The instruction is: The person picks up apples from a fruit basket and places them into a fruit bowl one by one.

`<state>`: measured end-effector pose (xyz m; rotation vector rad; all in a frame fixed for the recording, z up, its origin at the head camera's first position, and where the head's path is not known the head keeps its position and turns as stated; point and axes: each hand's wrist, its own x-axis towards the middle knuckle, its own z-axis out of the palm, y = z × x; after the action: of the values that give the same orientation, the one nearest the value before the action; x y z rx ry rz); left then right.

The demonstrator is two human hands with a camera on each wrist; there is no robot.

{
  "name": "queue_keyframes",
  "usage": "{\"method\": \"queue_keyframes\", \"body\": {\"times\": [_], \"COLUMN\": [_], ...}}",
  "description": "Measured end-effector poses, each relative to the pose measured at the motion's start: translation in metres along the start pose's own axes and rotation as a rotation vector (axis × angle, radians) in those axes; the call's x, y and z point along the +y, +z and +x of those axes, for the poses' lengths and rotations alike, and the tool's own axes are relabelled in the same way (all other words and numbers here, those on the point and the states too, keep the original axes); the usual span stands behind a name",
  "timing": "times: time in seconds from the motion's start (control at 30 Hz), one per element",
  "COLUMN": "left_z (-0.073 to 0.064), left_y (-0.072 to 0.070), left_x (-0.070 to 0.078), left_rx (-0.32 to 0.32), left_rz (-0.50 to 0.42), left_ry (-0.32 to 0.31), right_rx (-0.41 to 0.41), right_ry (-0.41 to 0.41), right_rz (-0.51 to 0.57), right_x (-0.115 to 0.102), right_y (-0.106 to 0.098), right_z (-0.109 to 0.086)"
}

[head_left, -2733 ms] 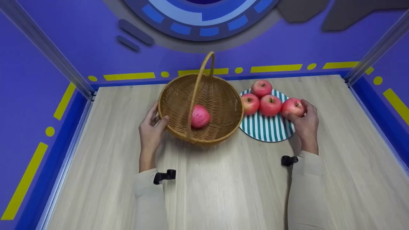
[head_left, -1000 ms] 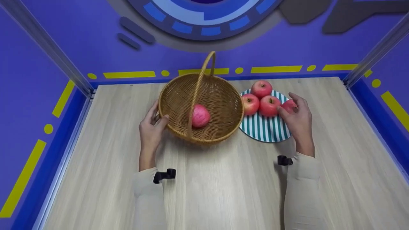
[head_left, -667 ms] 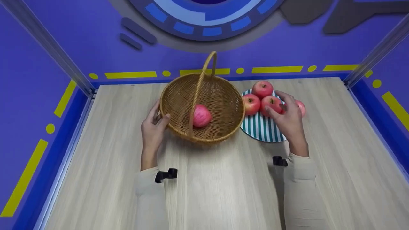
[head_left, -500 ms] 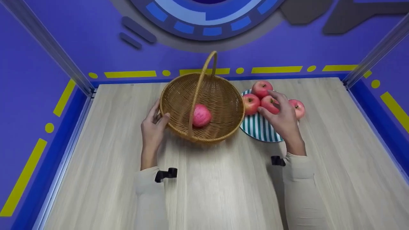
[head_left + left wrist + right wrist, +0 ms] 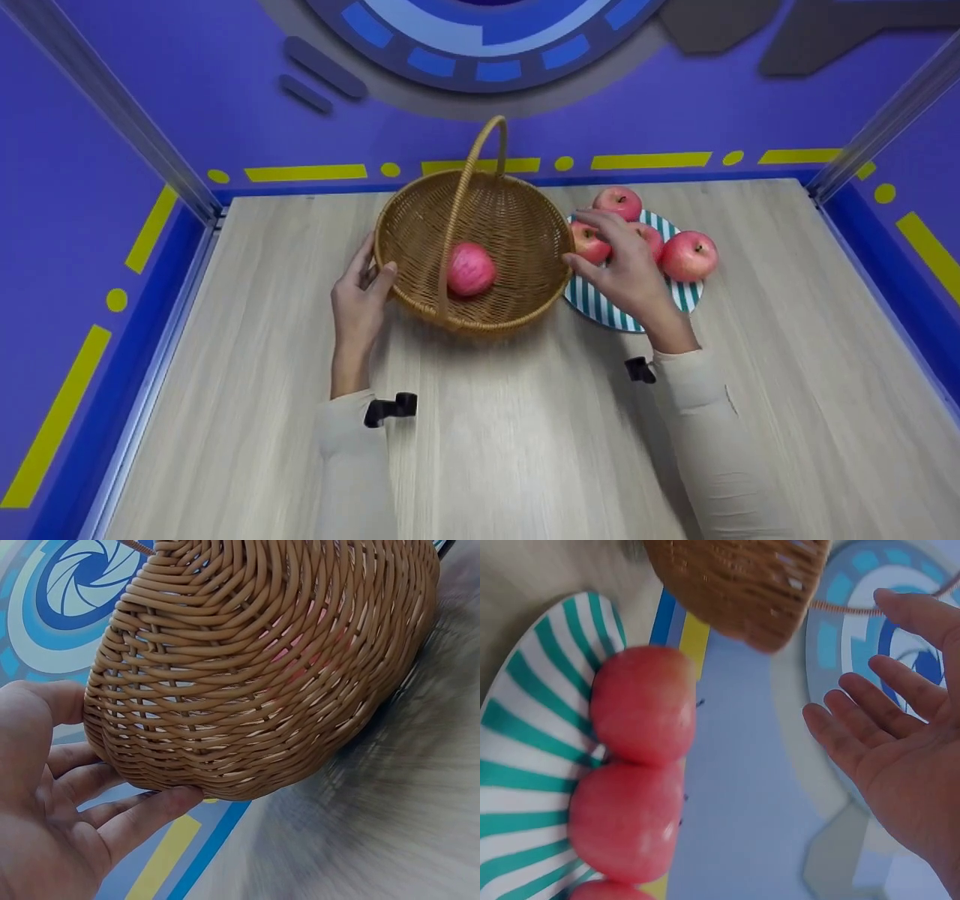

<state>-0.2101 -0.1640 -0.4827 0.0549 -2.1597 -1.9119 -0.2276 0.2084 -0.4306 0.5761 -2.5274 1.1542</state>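
My left hand [image 5: 358, 307] holds the left side of a brown wicker basket [image 5: 536, 247], thumb at the rim. In the left wrist view its fingers [image 5: 154, 814] lie against the woven wall. One pink-red apple [image 5: 472, 268] lies inside the basket, left of centre and partly behind the handle. My right hand [image 5: 630, 274] holds nothing, its fingers spread beside the basket's right rim. It hovers over a round green-and-white striped plate [image 5: 604, 306]. Several apples sit there, one apple [image 5: 690, 256] at the right edge and another [image 5: 618, 202] at the back. My hand partly covers two others.
The pale wooden table [image 5: 480, 435] is enclosed by a blue back wall [image 5: 637, 135] and blue side walls with yellow marks. The basket's arched handle [image 5: 461, 202] stands up above its rim. Black cameras [image 5: 390, 409] sit at both wrists.
My right hand has let go of the rightmost apple and moved left across the plate to the basket's rim. That apple stays at the plate's right edge. Left hand and basket have stayed put.
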Motion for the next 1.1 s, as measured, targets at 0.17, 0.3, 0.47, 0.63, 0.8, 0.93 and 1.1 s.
{"method": "queue_keyframes", "body": {"times": [0.17, 0.3, 0.47, 0.63, 0.8, 0.93, 1.1], "left_z": [0.0, 0.0, 0.0, 0.0, 0.0, -0.001, -0.002], "left_y": [-0.001, -0.001, 0.0, 0.0, 0.002, 0.003, 0.004], "left_x": [0.001, 0.002, 0.002, 0.003, 0.002, 0.002, 0.004], "left_rx": [-0.001, -0.003, -0.001, -0.001, 0.002, 0.011, 0.005], "left_rz": [-0.007, -0.01, -0.025, -0.031, -0.057, -0.069, -0.056], "left_ry": [-0.024, -0.029, -0.027, -0.013, -0.025, -0.034, -0.007], "right_rx": [-0.078, -0.155, -0.236, -0.284, -0.324, -0.383, -0.472], "right_ry": [-0.047, -0.051, -0.072, -0.076, -0.082, -0.105, -0.151], "right_rz": [0.002, -0.021, -0.005, 0.017, 0.026, 0.023, -0.009], "right_x": [-0.011, -0.018, -0.02, -0.02, -0.019, -0.017, -0.015], "right_y": [0.01, 0.018, 0.028, 0.037, 0.046, 0.055, 0.066], "right_z": [0.007, 0.011, 0.018, 0.024, 0.03, 0.035, 0.041]}}
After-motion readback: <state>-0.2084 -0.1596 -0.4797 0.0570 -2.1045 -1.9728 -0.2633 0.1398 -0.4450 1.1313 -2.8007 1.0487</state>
